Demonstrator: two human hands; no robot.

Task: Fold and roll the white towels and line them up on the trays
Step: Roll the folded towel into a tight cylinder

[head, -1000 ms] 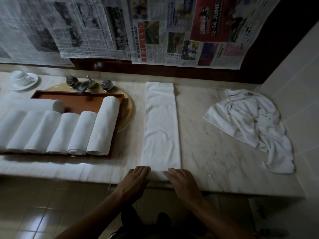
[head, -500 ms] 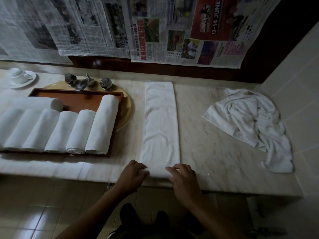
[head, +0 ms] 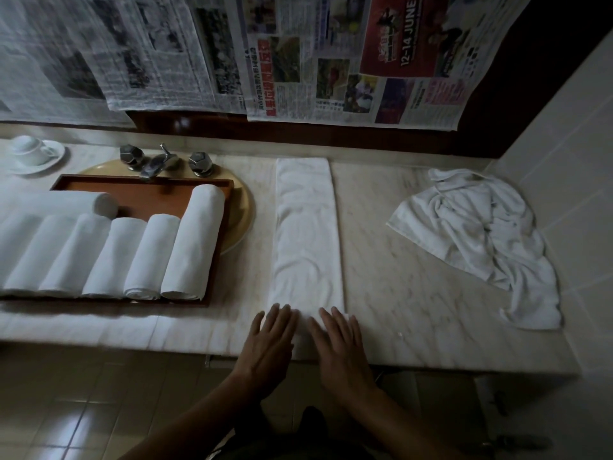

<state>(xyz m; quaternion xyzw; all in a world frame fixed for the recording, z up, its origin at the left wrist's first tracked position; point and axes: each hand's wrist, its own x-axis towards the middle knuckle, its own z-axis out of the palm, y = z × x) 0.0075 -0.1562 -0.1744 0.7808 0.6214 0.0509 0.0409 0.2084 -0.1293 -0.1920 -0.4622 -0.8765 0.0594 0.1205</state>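
A white towel (head: 305, 234), folded into a long narrow strip, lies on the marble counter and runs from the back wall to the front edge. Its near end is turned into a small roll under my palms. My left hand (head: 270, 343) and my right hand (head: 336, 346) lie flat side by side on that roll, fingers straight. A brown wooden tray (head: 146, 197) at the left carries several rolled white towels (head: 194, 244) in a row, and one more roll lies crosswise behind them.
A crumpled white towel (head: 481, 237) lies at the right by the tiled wall. Behind the tray is a yellowish basin (head: 243, 210) with chrome taps (head: 159, 161). A white cup on a saucer (head: 33, 152) stands far left. Newspapers hang on the back wall.
My fingers, curled over the towel's near end half a second ago, are now stretched flat. The near end has turned over into a small roll and both hands have slid forward on it.
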